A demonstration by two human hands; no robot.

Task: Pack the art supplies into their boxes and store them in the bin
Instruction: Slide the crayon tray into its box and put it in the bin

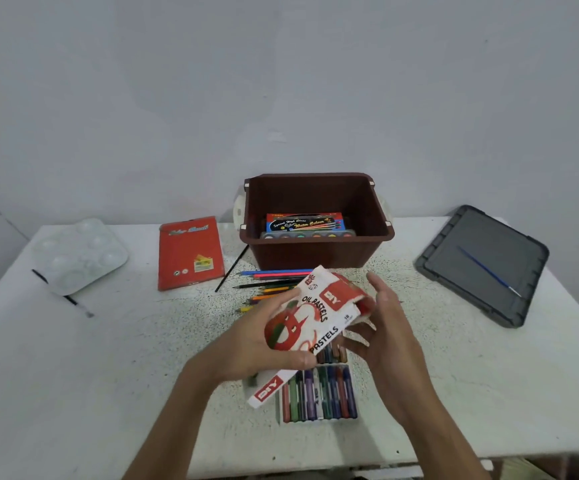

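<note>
**Pastel box held open over its tray**

The left hand (264, 344) grips the pastel box (319, 317), thumb on its lower edge and fingers behind it, and holds it tilted above the table (108, 358). The right hand (381, 323) is at the box's far, open end. Its fingers are loosely spread under the flap and its thumb is lifted clear, so it grips nothing. The tray (319, 393) of pastels lies on the table directly below the box and is not yet inside it.

The bin (319, 251) stands beyond the hands and already holds a watercolour box (303, 221) and a paint set (307, 234). Loose pencils (274, 282) lie between the bin and the hands. Their red box (189, 254) lies left of the bin, and the lid (482, 265) lies well to the right.

Step in hand, as judged: boxing the pastels, with the pencils still to come. The next move calls for the box mouth to be spread square and kept open. The tray must then be lifted level so no stick rolls out, lined up with the mouth and slid fully home before the flap is closed
</note>
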